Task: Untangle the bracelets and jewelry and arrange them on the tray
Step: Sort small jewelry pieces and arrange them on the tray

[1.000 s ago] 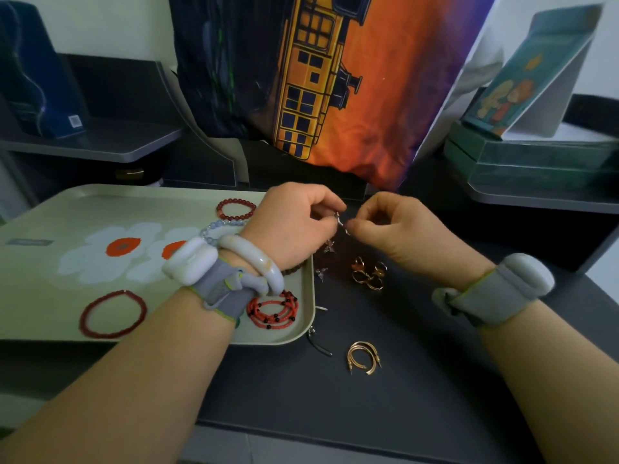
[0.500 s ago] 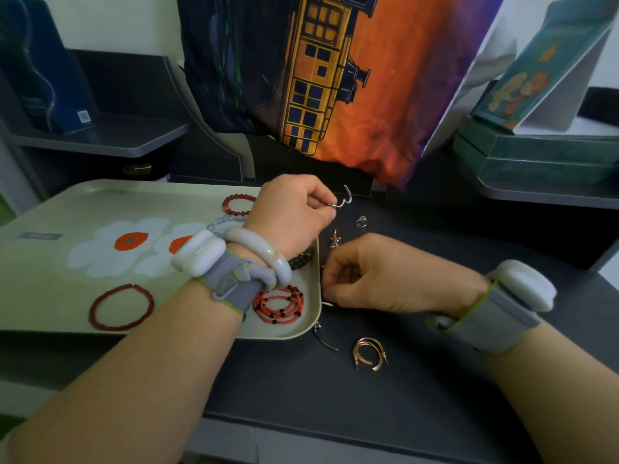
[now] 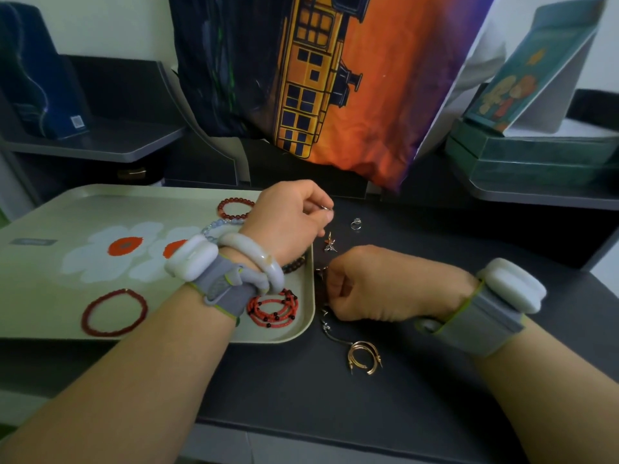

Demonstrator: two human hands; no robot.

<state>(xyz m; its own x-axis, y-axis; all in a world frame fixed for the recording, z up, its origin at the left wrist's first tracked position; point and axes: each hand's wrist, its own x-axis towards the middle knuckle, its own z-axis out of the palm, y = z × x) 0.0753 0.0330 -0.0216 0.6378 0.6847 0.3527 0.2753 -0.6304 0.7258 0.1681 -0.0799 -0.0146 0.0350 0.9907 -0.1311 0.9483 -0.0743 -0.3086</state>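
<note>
The pale green flower-print tray (image 3: 40,289) lies at the left with a dark red bead bracelet (image 3: 114,311), a coiled red-and-black bead bracelet (image 3: 273,308), a red bead bracelet (image 3: 234,207) and a pale blue bead bracelet (image 3: 214,226) on it. My left hand (image 3: 288,222) hovers over the tray's right edge, pinching a small silver earring. My right hand (image 3: 385,284) rests fisted on the dark desk beside the tray, fingers closed over small jewelry that is mostly hidden. Nearby lie a silver ring (image 3: 355,224), a star charm (image 3: 330,244) and gold hoop earrings (image 3: 363,356).
A silver hook piece (image 3: 330,331) lies just below my right hand. An orange and purple printed bag (image 3: 335,78) hangs behind. Green boxes (image 3: 536,155) with a card stand at the right, and a blue box (image 3: 37,78) sits on a shelf at the left.
My right hand dropped from beside the left hand down to the desk next to the tray. My left hand kept the silver earring and drew it closer into its fingers.
</note>
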